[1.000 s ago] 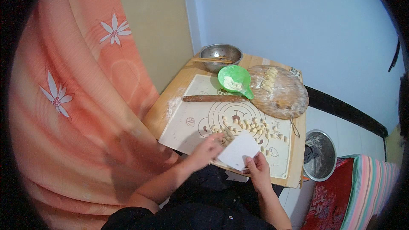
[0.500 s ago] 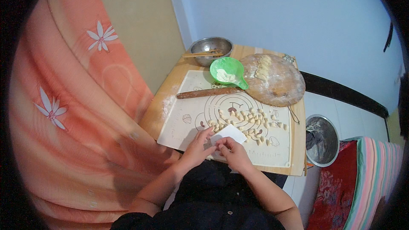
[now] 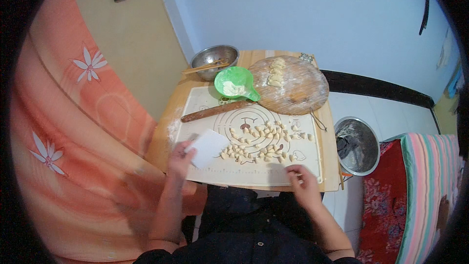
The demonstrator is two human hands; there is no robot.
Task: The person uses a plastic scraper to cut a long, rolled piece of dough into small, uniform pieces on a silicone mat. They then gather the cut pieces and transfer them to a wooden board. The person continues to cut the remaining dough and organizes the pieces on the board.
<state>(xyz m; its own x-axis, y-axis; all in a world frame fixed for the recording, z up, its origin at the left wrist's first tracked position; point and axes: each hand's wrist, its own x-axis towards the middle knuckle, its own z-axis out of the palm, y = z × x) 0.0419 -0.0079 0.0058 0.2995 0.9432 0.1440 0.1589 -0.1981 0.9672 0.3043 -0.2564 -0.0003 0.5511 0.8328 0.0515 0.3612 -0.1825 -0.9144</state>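
Note:
My left hand (image 3: pixel 179 160) is closed on the edge of a white flat dough scraper (image 3: pixel 210 147), held over the left part of a pale printed pastry mat (image 3: pixel 198 105). Small cut dough pieces (image 3: pixel 239 158) lie scattered across the middle and right of the mat, just right of the scraper. By the mat's lower right, my right hand (image 3: pixel 304 185) has its fingers curled in toward the thumb. Whatever those fingers may hold is too small to make out. A brown rolling pin (image 3: pixel 212 111) lies slanted beyond the scraper.
Behind the rolling pin stand a green scoop (image 3: pixel 246 75) with flour and a metal bowl (image 3: pixel 230 58) with chopsticks. Folded dumplings (image 3: pixel 276 71) sit on a floured round board (image 3: pixel 305 88). Right of the table is a metal basin (image 3: pixel 364 164); an orange curtain (image 3: pixel 112 142) hangs at left.
My hands, together at the scraper before, are now apart. The left has carried the scraper leftward; the right has moved to the right. The whole view has shifted.

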